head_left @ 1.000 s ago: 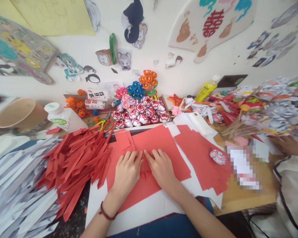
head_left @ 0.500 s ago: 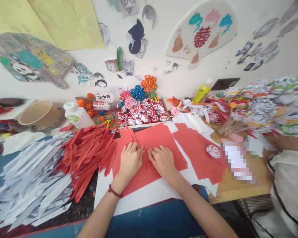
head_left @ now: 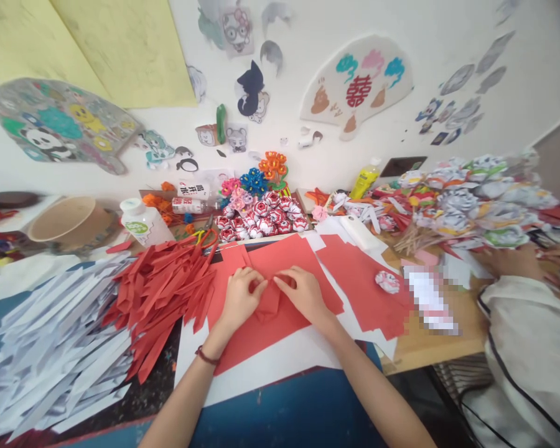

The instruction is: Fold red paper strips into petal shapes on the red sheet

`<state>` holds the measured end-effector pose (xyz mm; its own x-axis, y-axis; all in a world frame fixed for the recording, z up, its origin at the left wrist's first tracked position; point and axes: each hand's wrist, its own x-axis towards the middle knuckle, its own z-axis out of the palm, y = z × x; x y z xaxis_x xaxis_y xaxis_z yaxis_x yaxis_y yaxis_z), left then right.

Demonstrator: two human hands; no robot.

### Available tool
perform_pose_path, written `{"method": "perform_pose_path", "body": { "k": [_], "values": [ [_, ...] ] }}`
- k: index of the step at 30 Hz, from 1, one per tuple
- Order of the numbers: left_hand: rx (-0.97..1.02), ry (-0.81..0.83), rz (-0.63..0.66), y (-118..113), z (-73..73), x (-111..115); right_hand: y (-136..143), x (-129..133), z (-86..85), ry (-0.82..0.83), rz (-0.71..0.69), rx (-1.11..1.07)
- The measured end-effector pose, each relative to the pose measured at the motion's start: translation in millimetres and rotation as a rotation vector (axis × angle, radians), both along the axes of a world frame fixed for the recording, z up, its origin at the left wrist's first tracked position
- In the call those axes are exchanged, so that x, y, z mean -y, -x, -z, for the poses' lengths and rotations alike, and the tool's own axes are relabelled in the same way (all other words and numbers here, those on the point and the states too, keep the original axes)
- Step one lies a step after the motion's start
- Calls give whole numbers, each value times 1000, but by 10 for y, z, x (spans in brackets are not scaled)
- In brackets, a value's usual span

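A small piece of red paper (head_left: 267,305) with a fold in it is held above larger red paper sheets (head_left: 247,345). My left hand (head_left: 242,295) pinches its upper left edge between thumb and fingertips. On the other side, my right hand (head_left: 304,295) pinches the upper right edge, the thumb and forefinger closed on it. White paper (head_left: 252,386) lies under the red sheets. A pile of folded red paper strips (head_left: 163,286) is left of my left hand, with a larger heap of folded white paper strips (head_left: 65,348) beyond it.
Red-and-white paper flowers (head_left: 266,214) fill a box at the back. Scissors (head_left: 206,238) and a white bottle (head_left: 144,223) stand behind the strips. More red sheets (head_left: 359,292) with one paper flower (head_left: 387,282) lie right. A person's sleeve (head_left: 527,342) is at far right.
The small red paper has been lifted and bent upward; earlier both hands pressed it flat on the sheets. My fingers now pinch its top edge. The view has shifted slightly right.
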<state>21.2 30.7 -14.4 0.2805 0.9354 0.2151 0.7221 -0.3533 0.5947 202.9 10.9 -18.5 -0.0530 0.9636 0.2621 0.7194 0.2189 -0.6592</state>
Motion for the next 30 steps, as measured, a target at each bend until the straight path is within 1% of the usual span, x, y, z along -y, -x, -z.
{"method": "perform_pose_path", "body": {
  "k": [3, 5, 8, 11, 14, 16, 18, 20, 22, 24, 26, 27, 30],
  "values": [
    [124, 40, 96, 31, -37, -36, -53, -44, -33, 98, -150, -260],
    [192, 63, 144, 66, -79, -53, -67, -63, -29, 179, -193, -402],
    [249, 134, 180, 173, -177, -54, -83, -64, -28, 258, -116, -604],
    [236, 254, 223, 309, -274, -29, -109, -41, -64, 265, -55, -760],
    [232, 324, 284, 367, -325, -7, -121, -16, -118, 248, -41, -829],
    [232, 321, 278, 347, -332, -11, -121, -9, -148, 244, -43, -846],
    [200, 295, 240, 305, -329, -32, -131, -20, -167, 256, -55, -847],
    [151, 256, 198, 272, -321, -66, -169, -55, -172, 290, -82, -803],
    [94, 221, 173, 263, -307, -108, -233, -112, -166, 324, -125, -663],
    [17, 203, 177, 272, -284, -148, -301, -178, -150, 336, -184, -448],
    [-72, 188, 196, 280, -251, -177, -344, -237, -122, 316, -231, -255],
    [-111, 172, 197, 280, -231, -186, -352, -261, -103, 290, -243, -193],
    [-172, 125, 168, 268, -170, -190, -329, -298, -34, 189, -232, -131]
  ]
}}
